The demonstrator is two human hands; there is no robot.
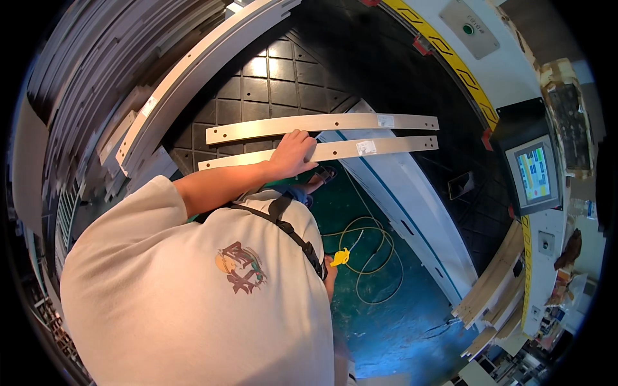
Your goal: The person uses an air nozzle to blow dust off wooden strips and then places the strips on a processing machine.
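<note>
Two long, slightly curved pale wooden slats [277,127] lie side by side across the machine bed, each with small dark holes and a white label. My left hand [293,156] is closed over the nearer slat [347,149], its fingers bent across the far edge. Low beside my body, my right hand [330,273] is closed on a yellow air blow gun [340,257]; my shirt partly hides this hand. A thin coiled hose [370,248] hangs or lies past the gun, over the green floor.
A dark grid-lined machine bed [270,90] lies under the slats, with a white beam [412,206] at its front. Stacked boards [187,64] stand at the left. At the right are a control screen [533,170], a yellow-marked machine rail [444,48] and wooden pieces [492,276].
</note>
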